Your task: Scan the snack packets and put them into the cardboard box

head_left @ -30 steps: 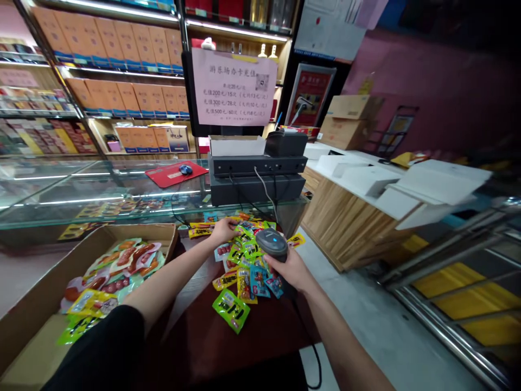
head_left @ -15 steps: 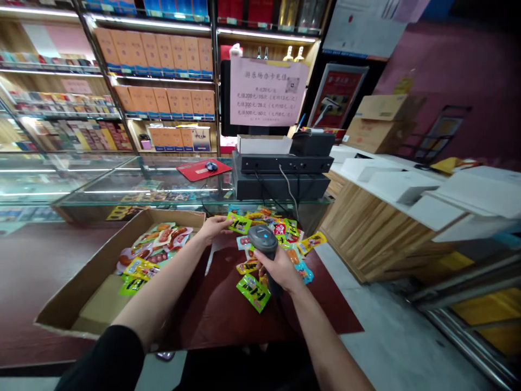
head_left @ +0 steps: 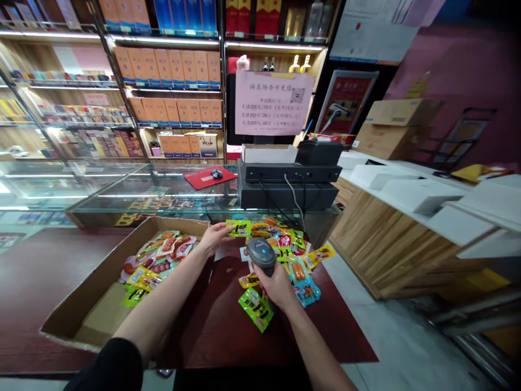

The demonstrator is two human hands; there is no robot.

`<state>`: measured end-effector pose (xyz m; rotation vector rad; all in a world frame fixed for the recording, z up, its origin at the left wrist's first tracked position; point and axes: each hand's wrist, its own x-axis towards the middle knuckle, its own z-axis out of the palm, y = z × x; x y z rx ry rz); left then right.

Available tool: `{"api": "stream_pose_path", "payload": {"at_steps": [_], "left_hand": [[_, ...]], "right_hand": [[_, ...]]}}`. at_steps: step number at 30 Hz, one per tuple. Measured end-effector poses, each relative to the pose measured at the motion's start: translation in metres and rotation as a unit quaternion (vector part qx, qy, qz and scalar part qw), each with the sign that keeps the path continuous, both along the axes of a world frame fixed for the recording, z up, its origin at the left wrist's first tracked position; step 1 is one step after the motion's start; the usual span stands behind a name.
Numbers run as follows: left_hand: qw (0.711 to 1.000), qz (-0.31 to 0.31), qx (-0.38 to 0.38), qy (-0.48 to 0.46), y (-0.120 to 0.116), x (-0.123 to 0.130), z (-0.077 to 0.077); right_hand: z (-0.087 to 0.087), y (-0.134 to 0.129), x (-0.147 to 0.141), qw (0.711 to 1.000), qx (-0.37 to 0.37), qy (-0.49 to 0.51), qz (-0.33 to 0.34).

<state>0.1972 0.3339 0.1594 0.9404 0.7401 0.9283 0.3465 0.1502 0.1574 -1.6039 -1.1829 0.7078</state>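
Note:
My left hand (head_left: 216, 239) pinches the end of a green snack packet (head_left: 239, 228) with black lettering, held up beside the pile. In my right hand (head_left: 278, 283) is a dark grey barcode scanner (head_left: 261, 252), its head showing a small blue light and its handle wrapped by my fingers. Under and around the scanner lies a heap of small snack packets (head_left: 299, 270) in green, yellow, red and blue. One green packet (head_left: 255, 309) lies nearest me. Left of my left arm, a shallow cardboard box (head_left: 93, 323) contains several sausage packets (head_left: 166, 247) at its far end.
The dark red tabletop (head_left: 211, 336) carries box and packets. Behind it stand a glass counter (head_left: 191, 203), a black cash drawer (head_left: 287, 193) with hanging cables, and a mouse (head_left: 217, 174) on a red mat. A wood-fronted counter (head_left: 378, 255) is at right; stocked shelves line the back.
The view has tilted, so the scene sits slightly lower and further right. The green packet in my left hand has turned more level. My right hand still holds the scanner over the heap.

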Motion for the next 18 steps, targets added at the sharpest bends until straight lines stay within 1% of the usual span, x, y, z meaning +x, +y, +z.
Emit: {"api": "stream_pose_path", "payload": {"at_steps": [6,12,16,18], "left_hand": [[1.0,0.005,-0.003,0.013,-0.0018,-0.0005,0.0011],[1.0,0.002,0.0,0.003,-0.0016,-0.001,-0.0008],[1.0,0.014,-0.007,0.02,-0.0014,-0.0015,-0.0014],[1.0,0.01,-0.006,0.025,-0.0022,-0.0016,-0.0002]], "right_hand": [[0.0012,0.0053,-0.0034,1.0,0.002,-0.021,0.007],[0.0014,0.0077,-0.0048,1.0,-0.002,-0.029,0.012],[0.0018,0.0078,-0.0047,0.999,-0.002,-0.032,0.012],[0.0021,0.0076,-0.0046,0.999,-0.004,-0.033,0.01]]}}
